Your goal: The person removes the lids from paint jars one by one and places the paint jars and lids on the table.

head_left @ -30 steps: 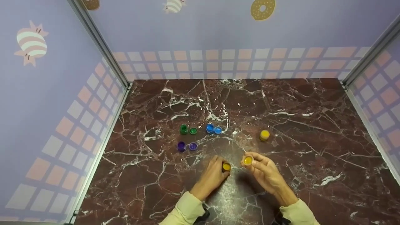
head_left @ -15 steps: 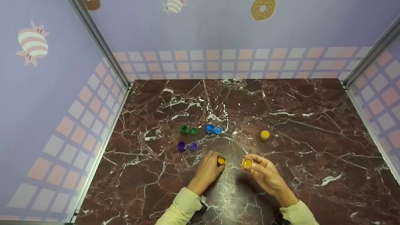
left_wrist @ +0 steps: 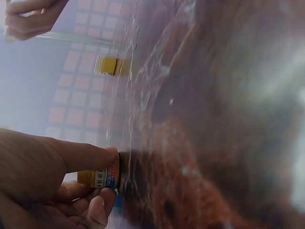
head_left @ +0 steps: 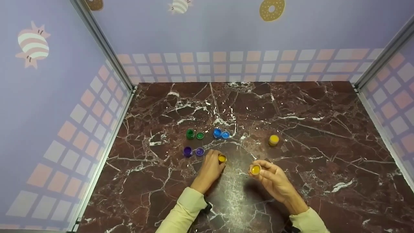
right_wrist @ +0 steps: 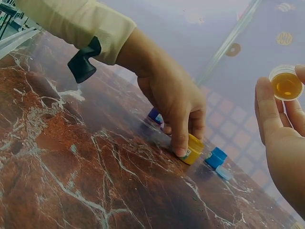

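My left hand (head_left: 207, 171) grips an open yellow paint jar (head_left: 222, 159) between thumb and fingers. The left wrist view shows the labelled side of this paint jar (left_wrist: 101, 178), its base on or very near the tabletop. Raised above the table, my right hand (head_left: 277, 183) pinches a round lid (head_left: 256, 170), its yellow-stained inside facing up toward the head camera. Just beyond the left hand stand an open purple jar (head_left: 188, 151) and its lid (head_left: 200, 151).
Farther back are an open green jar (head_left: 190, 134) beside its lid (head_left: 200, 135), and an open blue jar (head_left: 217, 133) with its lid (head_left: 225, 135). A capped yellow jar (head_left: 274, 140) stands to the right on the marbled table (head_left: 323, 145). Patterned panels (head_left: 226, 32) enclose the back and sides.
My left hand has carried the yellow paint jar forward and to the left, nearer the purple lid. The right hand keeps the lid in nearly the same place, lowered slightly toward me.
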Tool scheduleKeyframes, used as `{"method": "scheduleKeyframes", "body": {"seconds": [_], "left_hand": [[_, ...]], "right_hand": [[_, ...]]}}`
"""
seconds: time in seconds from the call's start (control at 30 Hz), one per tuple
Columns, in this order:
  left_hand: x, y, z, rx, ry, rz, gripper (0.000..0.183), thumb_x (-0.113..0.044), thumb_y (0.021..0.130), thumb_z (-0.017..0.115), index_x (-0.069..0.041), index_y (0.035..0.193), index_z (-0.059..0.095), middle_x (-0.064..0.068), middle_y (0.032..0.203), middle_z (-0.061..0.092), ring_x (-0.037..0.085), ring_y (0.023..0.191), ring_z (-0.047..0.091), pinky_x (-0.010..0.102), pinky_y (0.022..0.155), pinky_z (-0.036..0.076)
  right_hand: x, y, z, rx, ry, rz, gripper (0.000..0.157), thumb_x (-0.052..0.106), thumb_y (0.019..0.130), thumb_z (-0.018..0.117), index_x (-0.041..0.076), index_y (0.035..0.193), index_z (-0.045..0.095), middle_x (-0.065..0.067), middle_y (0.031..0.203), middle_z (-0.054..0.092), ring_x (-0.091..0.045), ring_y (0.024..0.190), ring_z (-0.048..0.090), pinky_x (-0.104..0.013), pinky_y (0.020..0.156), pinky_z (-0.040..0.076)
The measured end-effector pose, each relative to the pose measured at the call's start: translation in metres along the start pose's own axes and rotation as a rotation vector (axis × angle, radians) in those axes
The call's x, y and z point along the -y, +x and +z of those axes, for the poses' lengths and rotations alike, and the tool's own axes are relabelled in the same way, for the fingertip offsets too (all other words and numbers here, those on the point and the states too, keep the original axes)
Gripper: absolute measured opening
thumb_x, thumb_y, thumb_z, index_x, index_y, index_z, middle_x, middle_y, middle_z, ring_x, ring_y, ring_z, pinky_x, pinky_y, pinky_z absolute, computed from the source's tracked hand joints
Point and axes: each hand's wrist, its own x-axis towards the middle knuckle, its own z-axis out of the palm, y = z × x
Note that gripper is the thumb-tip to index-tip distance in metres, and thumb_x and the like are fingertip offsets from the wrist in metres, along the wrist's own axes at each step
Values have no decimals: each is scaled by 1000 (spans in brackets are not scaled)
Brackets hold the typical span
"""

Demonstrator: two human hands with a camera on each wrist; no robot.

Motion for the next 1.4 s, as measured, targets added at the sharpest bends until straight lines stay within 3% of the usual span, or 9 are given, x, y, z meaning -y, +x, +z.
{"method": "scheduleKeyframes", "body": {"seconds": [0.33, 0.6, 0.83, 1.4], "left_hand": [[2, 11, -4, -34, -24, -54, 27, -1, 84, 81, 6, 105, 65, 17, 103, 62, 36, 98, 64, 48, 88, 54], [4, 18, -6, -69, 25, -48, 25, 0, 82, 82, 7, 101, 67, 19, 98, 63, 38, 93, 67, 48, 84, 55], [4, 24, -9, -70, 47, -106, 23, -1, 83, 82, 6, 101, 69, 17, 96, 61, 38, 92, 67, 48, 83, 56], [6, 28, -12, -111, 60, -79, 27, 0, 82, 83, 9, 102, 68, 20, 96, 63, 40, 90, 69, 49, 81, 57]], "right_hand": [[0, 1, 0, 18, 20, -2, 41, -14, 100, 36, -3, 131, 60, -13, 123, 65, -24, 116, 63, -35, 105, 48], [0, -1, 0, -25, 18, 7, 41, -15, 99, 36, -3, 129, 61, -14, 121, 66, -24, 116, 63, -35, 105, 48], [1, 0, 0, -21, -9, 16, 38, -14, 100, 37, -3, 129, 59, -13, 122, 64, -24, 117, 62, -36, 106, 47], [0, 5, -2, -17, 19, 5, 39, -15, 99, 39, -4, 129, 60, -13, 122, 66, -24, 114, 64, -35, 104, 49]]}}
